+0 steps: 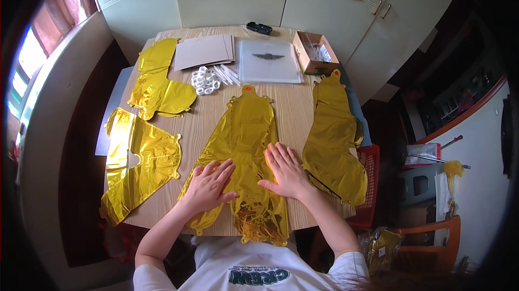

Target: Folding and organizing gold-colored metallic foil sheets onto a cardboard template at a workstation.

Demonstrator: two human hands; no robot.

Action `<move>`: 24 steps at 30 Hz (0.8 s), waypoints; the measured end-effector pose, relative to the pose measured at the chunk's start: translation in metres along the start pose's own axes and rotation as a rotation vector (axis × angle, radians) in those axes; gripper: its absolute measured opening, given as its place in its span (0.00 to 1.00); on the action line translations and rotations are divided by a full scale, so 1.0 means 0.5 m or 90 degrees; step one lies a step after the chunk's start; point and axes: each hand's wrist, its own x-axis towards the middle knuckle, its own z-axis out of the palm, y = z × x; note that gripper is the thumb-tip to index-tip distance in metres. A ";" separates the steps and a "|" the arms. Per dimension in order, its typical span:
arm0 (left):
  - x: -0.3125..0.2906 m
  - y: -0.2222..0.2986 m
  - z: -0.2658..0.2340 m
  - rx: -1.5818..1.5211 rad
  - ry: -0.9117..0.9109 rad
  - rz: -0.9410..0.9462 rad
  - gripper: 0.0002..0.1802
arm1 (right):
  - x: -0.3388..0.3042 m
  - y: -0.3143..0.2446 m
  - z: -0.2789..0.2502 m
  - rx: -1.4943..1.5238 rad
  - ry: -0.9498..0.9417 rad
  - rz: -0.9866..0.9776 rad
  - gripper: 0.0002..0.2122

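A flat gold foil balloon (246, 134) lies in front of me on the wooden table, its tabbed end with a red dot pointing away. Its near end is crinkled and reaches the table's front edge. My left hand (210, 185) rests flat on its left part, fingers stretched out. On its right part lies my right hand (285, 171), palm down with the fingers spread. Neither hand grips anything. Another gold foil balloon (332, 139) lies to the right. Two more sit at the left: a far gold foil balloon (159, 85) and a near gold foil balloon (146, 153).
Behind the balloons are grey cardboard sheets (204, 52), white rings (204, 81), white sticks (227, 73), clear plastic bags (269, 63) and an open cardboard box (316, 66). A black object (259, 27) lies at the table's far edge. A red basket (367, 183) stands beside the table.
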 end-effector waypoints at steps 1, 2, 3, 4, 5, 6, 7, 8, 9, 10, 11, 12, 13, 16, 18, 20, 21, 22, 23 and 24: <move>-0.003 -0.005 0.003 -0.026 0.003 -0.005 0.43 | -0.002 0.000 0.004 -0.003 0.005 0.000 0.45; -0.004 -0.010 0.002 -0.050 0.007 -0.009 0.43 | -0.001 0.000 0.004 -0.007 0.011 -0.001 0.45; -0.012 -0.013 -0.003 -0.035 0.031 -0.043 0.43 | 0.000 0.000 0.004 0.000 0.008 0.000 0.44; -0.025 -0.015 -0.011 -0.019 0.055 -0.077 0.43 | 0.001 -0.001 0.001 0.007 0.005 -0.001 0.44; -0.038 -0.014 -0.021 -0.004 0.077 -0.111 0.42 | 0.001 -0.003 -0.001 0.015 0.000 0.001 0.44; -0.049 -0.008 -0.038 0.025 0.099 -0.154 0.42 | 0.000 -0.002 -0.001 0.016 -0.001 0.003 0.44; -0.065 -0.008 -0.045 0.019 0.101 -0.205 0.42 | -0.001 -0.001 0.000 0.017 -0.002 0.005 0.44; -0.089 -0.009 -0.050 0.015 0.103 -0.259 0.42 | 0.000 -0.002 0.000 0.020 -0.001 0.004 0.45; -0.113 -0.013 -0.048 0.011 0.105 -0.314 0.42 | -0.001 -0.005 0.000 0.025 0.020 -0.004 0.44; -0.138 -0.017 -0.043 0.048 0.130 -0.323 0.41 | -0.002 -0.008 0.001 0.031 0.041 -0.013 0.43; -0.156 -0.016 -0.039 0.048 0.132 -0.343 0.41 | -0.001 -0.014 -0.007 0.034 0.060 -0.019 0.43; -0.172 -0.013 -0.037 0.048 0.135 -0.363 0.40 | 0.004 -0.021 -0.017 0.032 0.071 -0.051 0.40; -0.184 -0.010 -0.034 0.048 0.137 -0.383 0.39 | 0.013 -0.030 -0.029 0.029 0.083 -0.083 0.38; -0.200 -0.001 -0.023 0.054 0.144 -0.423 0.29 | 0.047 -0.064 -0.038 0.042 0.075 -0.199 0.31; -0.196 -0.001 -0.017 0.054 0.155 -0.435 0.27 | 0.065 -0.082 -0.036 0.053 0.085 -0.255 0.25; -0.191 -0.003 -0.006 0.084 0.189 -0.438 0.26 | 0.093 -0.080 -0.024 0.043 0.093 -0.282 0.24; -0.189 -0.003 -0.003 0.071 0.186 -0.446 0.26 | 0.103 -0.077 -0.019 0.037 0.097 -0.293 0.23; -0.187 -0.003 -0.001 0.059 0.184 -0.452 0.26 | 0.108 -0.075 -0.016 0.040 0.098 -0.295 0.23; -0.186 -0.004 0.000 0.047 0.180 -0.458 0.26 | 0.111 -0.072 -0.013 0.042 0.099 -0.295 0.23; -0.185 -0.007 0.000 0.049 0.175 -0.456 0.26 | 0.114 -0.070 -0.011 0.045 0.100 -0.295 0.22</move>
